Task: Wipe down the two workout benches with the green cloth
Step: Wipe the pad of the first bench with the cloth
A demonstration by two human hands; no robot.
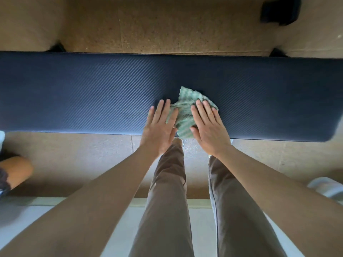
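At the far left edge, part of another person's bare leg (15,172) shows above the tan floor (83,156). A dark padded bench (92,93) with a fine diagonal weave runs across the whole view, its long side facing the person. Near its front edge, right of centre, the left hand (160,127) lies flat with palm down, fingers straight and slightly spread, its inner side overlapping the left edge of the green cloth (185,112). The cloth lies crumpled on the bench between the two hands. The right hand (208,127) presses flat on the cloth's right half, fingers extended and close together, gripping nothing. Below, the person's brown trousers (167,201) stand close to the bench.
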